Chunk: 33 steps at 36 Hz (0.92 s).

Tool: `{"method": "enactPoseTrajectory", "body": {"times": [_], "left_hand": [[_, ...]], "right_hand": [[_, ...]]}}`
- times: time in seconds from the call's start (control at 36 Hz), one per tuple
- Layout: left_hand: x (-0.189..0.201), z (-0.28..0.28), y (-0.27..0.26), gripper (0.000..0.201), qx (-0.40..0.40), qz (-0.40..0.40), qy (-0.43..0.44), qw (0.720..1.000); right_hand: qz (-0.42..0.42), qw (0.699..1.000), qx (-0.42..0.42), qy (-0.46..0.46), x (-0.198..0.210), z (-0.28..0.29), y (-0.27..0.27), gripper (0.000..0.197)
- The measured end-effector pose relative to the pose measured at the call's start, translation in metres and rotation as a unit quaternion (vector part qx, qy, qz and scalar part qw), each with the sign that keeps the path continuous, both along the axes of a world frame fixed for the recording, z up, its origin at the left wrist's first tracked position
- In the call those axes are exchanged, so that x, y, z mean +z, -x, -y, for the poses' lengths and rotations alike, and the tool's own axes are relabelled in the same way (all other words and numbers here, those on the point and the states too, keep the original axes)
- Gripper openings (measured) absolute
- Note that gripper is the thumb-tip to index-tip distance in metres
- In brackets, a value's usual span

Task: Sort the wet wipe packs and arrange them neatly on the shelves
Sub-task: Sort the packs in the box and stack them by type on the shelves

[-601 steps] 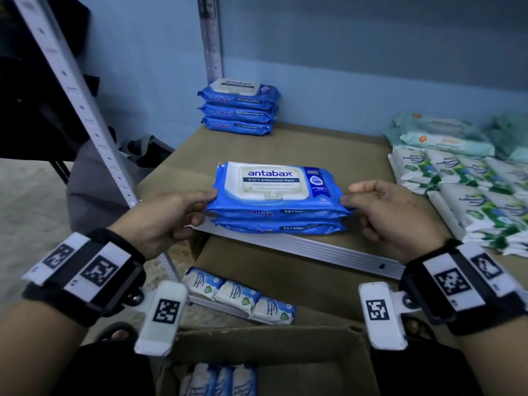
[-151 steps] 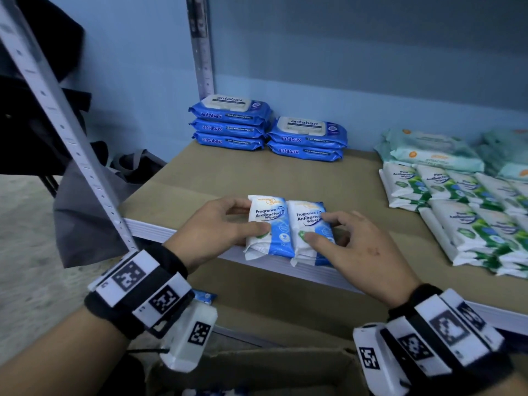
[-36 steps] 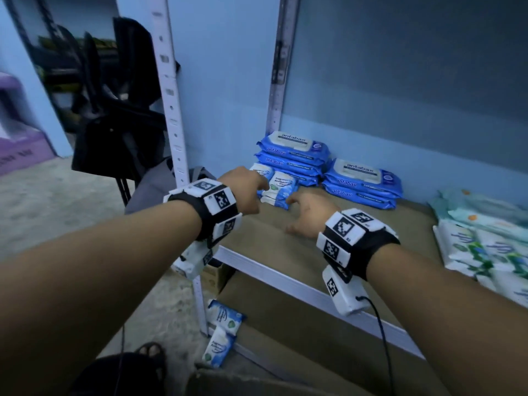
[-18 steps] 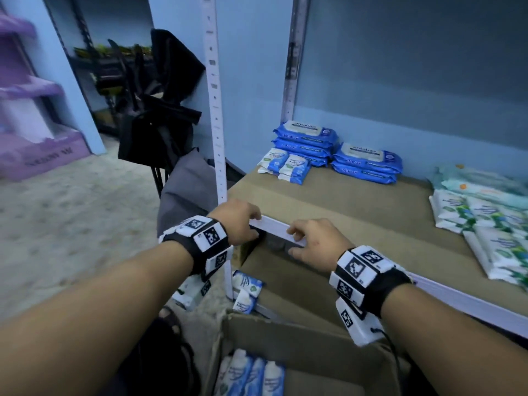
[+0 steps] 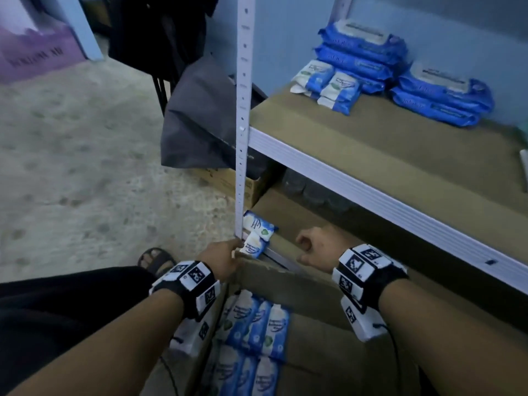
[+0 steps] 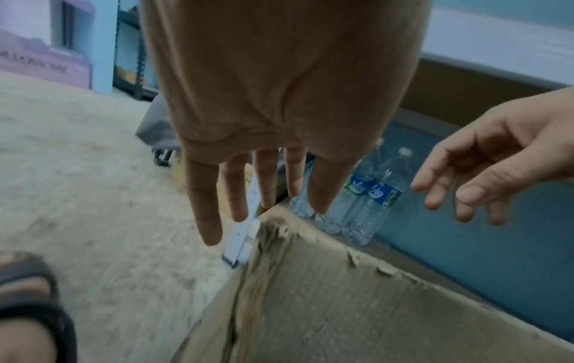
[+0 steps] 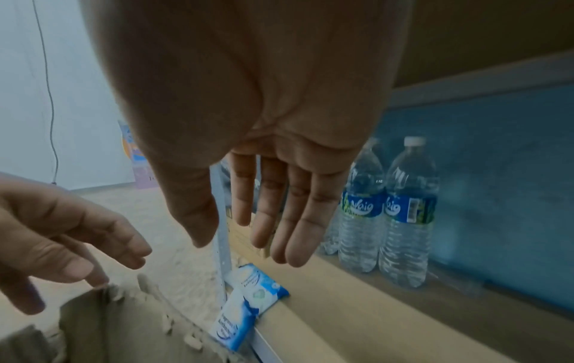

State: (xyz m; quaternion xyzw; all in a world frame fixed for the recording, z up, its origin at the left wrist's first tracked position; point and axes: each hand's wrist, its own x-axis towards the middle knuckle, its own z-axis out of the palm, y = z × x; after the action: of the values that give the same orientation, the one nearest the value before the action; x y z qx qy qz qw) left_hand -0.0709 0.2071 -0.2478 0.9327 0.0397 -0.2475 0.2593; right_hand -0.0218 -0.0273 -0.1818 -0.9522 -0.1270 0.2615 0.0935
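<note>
Both hands hang empty over the far rim of an open carton (image 5: 285,281) on the floor. My left hand (image 5: 237,250) has straight, spread fingers (image 6: 205,221) above the carton's torn corner (image 6: 267,235). My right hand (image 5: 303,247) is open too, fingers (image 7: 295,245) loosely extended. Two small white-and-blue wipe packs (image 5: 257,232) lie by the post on the lower shelf, just beyond my left fingertips; the right wrist view shows them (image 7: 248,302) untouched. More small packs (image 5: 254,324) stand in the carton. On the upper shelf sit small packs (image 5: 325,84) and two stacks of large blue packs (image 5: 360,52) (image 5: 440,95).
A white perforated shelf post (image 5: 243,110) stands just beyond my left hand. Water bottles (image 7: 403,221) stand at the back of the lower shelf (image 7: 341,331). A grey bag (image 5: 200,124) and a cardboard box (image 5: 228,181) lie left of the post. My sandalled foot (image 5: 155,261) is on the floor.
Both hands have left the upper shelf's front edge and dropped to the carton's rim by the lower shelf. The view has tilted down.
</note>
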Motion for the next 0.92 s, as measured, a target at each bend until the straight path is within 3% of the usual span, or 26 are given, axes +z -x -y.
{"method": "enactPoseTrajectory", "body": {"times": [0.19,0.33,0.42,0.56,0.78,0.92], "left_hand": [[-0.060,-0.007,0.001,0.050,0.053,-0.004,0.103,0.993],[-0.080,-0.013,-0.001,0.016,0.095,-0.008,0.166,0.982],[-0.087,-0.021,0.002,0.006,0.113,-0.022,0.209,0.971],[-0.093,-0.020,0.014,0.035,0.172,-0.004,0.322,0.931],[-0.096,-0.019,0.018,0.039,0.192,0.013,0.348,0.918],[-0.100,-0.019,0.018,0.041,0.199,0.011,0.353,0.914]], "right_hand": [[-0.031,0.999,0.018,0.025,-0.062,-0.015,-0.045,0.039],[-0.037,0.996,0.059,0.061,-0.098,-0.031,-0.077,0.041],[-0.041,0.991,0.094,0.091,-0.114,-0.043,-0.096,0.040],[-0.048,0.986,0.131,0.094,-0.128,-0.067,-0.119,0.033],[-0.040,0.969,0.212,0.121,-0.164,-0.105,-0.136,0.044],[-0.037,0.970,0.186,0.153,-0.192,-0.114,-0.136,0.048]]}}
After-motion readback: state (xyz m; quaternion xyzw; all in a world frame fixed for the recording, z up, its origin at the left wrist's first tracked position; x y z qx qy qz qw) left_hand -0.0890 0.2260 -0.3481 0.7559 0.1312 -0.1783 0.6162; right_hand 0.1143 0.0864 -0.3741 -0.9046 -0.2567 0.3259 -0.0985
